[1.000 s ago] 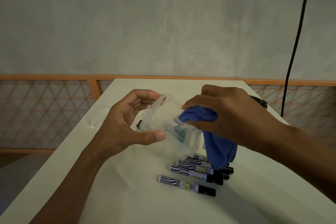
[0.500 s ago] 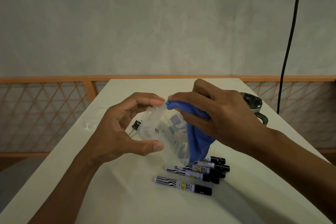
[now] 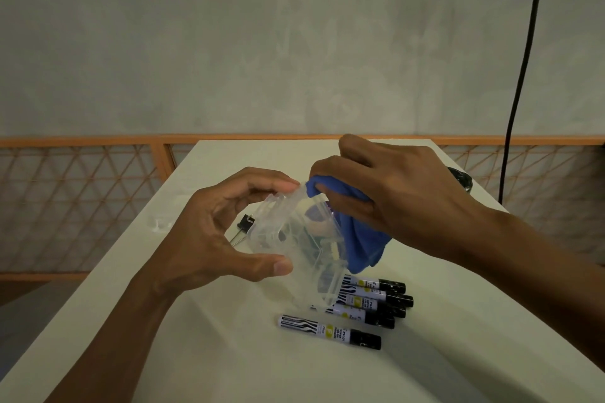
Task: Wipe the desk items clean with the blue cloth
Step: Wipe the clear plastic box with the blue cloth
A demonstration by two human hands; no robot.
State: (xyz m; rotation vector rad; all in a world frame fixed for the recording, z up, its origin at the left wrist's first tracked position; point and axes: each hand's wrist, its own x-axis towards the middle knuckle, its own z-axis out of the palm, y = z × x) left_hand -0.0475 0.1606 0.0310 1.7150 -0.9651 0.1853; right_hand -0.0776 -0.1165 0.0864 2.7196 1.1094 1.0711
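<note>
while the right hand [image 3: 393,193] pinches the blue cloth [image 3: 360,235] between its thumb and curled fingers, the cloth is pressed on the upper edge of a clear plastic box [image 3: 288,239], a little right of the middle of the frame. the loose part of the cloth hangs down behind the right side of the box, above the table [image 3: 147,353]. the left hand [image 3: 209,239] holds the box in the air from the left side: its fingertips are on the top edge, just beside the cloth, and its thumb presses on the lower left part. the box is tilted, and some small things show through its wall, but i cannot tell what they are.

below the box, in the lower middle of the frame, several markers lie on the white table with their black caps to the right. one marker [image 3: 330,332] lies alone, nearest to the bottom of the frame. the other markers [image 3: 376,298] lie close together just above it, and their left ends are partly hidden behind the box.

left of the box, a small black clip [image 3: 245,224] lies on the table and shows in the gap between the left fingers and thumb. behind the right wrist, at the right edge of the table, is a dark round thing [image 3: 461,178], mostly hidden. an orange railing [image 3: 82,199] with a lattice goes across the middle of the frame behind the table. above it is a grey wall, and a black cable [image 3: 520,75] hangs down on it in the upper right.
</note>
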